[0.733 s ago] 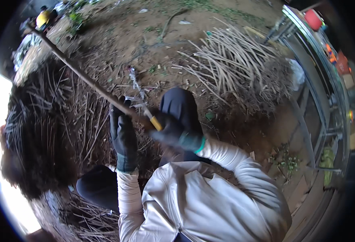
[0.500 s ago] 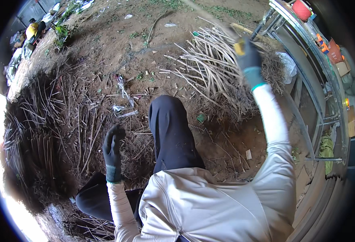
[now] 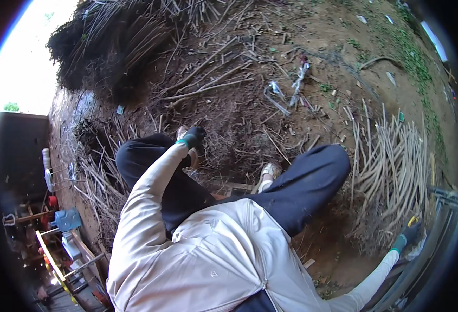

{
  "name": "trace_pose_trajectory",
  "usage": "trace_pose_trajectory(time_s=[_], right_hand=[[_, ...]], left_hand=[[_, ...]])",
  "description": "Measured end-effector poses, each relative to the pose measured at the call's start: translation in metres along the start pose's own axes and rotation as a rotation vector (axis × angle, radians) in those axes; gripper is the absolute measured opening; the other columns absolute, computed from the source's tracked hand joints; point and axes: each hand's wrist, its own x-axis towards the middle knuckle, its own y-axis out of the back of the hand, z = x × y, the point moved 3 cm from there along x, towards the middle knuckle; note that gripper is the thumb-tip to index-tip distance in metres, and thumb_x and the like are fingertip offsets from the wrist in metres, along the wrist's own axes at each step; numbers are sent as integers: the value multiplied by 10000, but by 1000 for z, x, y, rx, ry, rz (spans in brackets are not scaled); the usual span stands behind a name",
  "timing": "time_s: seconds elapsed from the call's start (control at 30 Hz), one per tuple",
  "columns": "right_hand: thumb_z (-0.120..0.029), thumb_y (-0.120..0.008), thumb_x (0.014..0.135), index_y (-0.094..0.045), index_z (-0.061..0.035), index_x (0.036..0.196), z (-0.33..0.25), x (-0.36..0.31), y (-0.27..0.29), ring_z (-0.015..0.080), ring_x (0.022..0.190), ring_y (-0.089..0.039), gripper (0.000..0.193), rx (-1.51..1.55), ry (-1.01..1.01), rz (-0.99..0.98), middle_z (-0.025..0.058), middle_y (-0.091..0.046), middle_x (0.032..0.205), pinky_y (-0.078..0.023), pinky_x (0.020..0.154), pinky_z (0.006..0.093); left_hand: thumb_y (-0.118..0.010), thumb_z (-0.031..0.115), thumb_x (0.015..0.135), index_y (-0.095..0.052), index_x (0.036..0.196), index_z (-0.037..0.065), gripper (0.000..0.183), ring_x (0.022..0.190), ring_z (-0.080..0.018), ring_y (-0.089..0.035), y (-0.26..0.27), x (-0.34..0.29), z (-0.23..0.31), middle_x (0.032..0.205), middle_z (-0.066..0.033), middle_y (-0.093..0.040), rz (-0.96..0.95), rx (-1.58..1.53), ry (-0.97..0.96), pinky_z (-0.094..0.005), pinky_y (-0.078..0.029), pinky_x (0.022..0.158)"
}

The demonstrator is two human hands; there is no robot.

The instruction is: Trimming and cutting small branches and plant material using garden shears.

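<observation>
My left hand (image 3: 194,136), in a dark glove with a green cuff, is closed above my shoe, beside the dark heap of fine roots (image 3: 229,138) between my legs. What it grips, if anything, is hidden. Far out to the right, my right hand (image 3: 407,237) is gloved the same way. Its fingers are closed round a small yellow object (image 3: 413,221) whose kind is too small to tell. That hand is at the root end of a pile of pale, bare stems (image 3: 390,161) lying on the soil. The stems' roots spread toward me.
Dark rooted stems (image 3: 119,47) are heaped at the far left, with more stems (image 3: 101,177) beside my left knee. Clear plastic scraps (image 3: 286,96) lie ahead. A metal frame (image 3: 442,223) stands along the right edge. A cart-like frame (image 3: 62,260) is at lower left.
My view has turned to the left. The blurred long stem at my right hand no longer shows, and that hand is now lower, by the pile's roots. My left hand has gone from loosely curled to closed.
</observation>
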Motion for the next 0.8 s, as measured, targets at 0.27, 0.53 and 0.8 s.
trace_pose_trajectory(time_s=[0.27, 0.53, 0.8], right_hand=[[-13, -664, 786, -476, -54, 1177, -486, -18, 144, 207, 1092, -513, 435, 1118, 392, -249, 84, -552, 1142, -381, 955, 325], [-112, -685, 753, -492, -33, 1161, -644, -37, 196, 320, 1022, -548, 458, 850, 694, -222, 134, -565, 1123, -419, 889, 403], [-32, -670, 758, -462, -32, 1198, -638, -32, 163, 252, 1077, -543, 487, 941, 495, -386, 116, -564, 1138, -401, 942, 365]], left_hand=[[-618, 203, 728, -581, 1045, 132, 327, 1015, -330, -571, 54, 103, -60, 1088, -128, -579, 426, 419, 282, -445, -491, 809], [-591, 201, 750, -518, 1201, 149, 460, 1164, -316, -461, 87, 183, -159, 1214, -118, -514, 602, 646, 204, -467, -392, 924], [-579, 183, 777, -579, 972, 110, 209, 904, -307, -592, 85, 182, -171, 918, -112, -617, 352, 700, 151, -445, -447, 796]])
